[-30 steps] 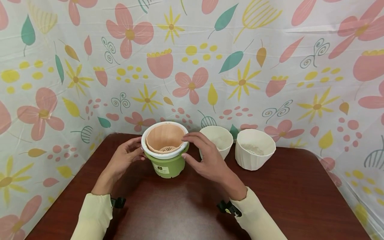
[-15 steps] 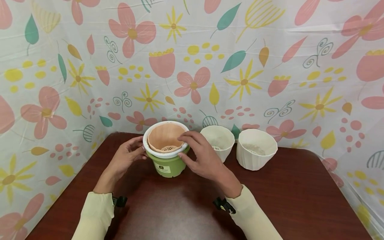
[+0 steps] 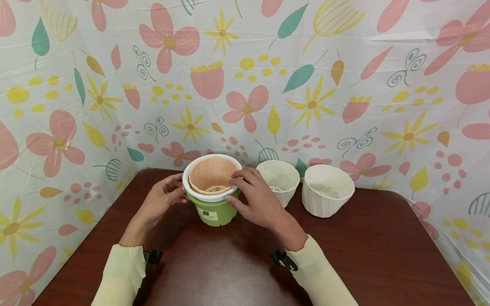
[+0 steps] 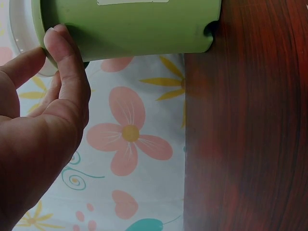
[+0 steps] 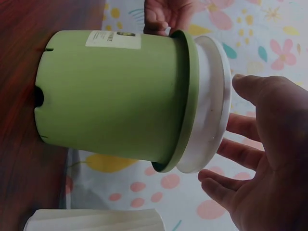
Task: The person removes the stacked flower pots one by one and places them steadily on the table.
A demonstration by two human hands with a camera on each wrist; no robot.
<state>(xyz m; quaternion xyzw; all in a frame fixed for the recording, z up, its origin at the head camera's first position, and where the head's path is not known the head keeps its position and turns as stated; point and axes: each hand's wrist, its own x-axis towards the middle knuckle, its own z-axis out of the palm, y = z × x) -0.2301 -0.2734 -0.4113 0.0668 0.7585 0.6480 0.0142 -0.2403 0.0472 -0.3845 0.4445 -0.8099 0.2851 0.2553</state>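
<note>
At the far left of the dark red-brown wooden table, the left hand has its thumb and fingers bent in a pinch on the rim of a round green plastic pot with a pale label. That pot stands upright near the table's back edge, toward the back left corner. A round white pot with a thick rim sits inside it, and a peach-coloured fluted pot with a perforated base is nested within that. The right hand is part open, its fingers spread at the right side of the white rim; whether they press on it I cannot tell. Further right along the back edge stand a cream fluted pot, partly behind that hand, then a second cream fluted pot.
</note>
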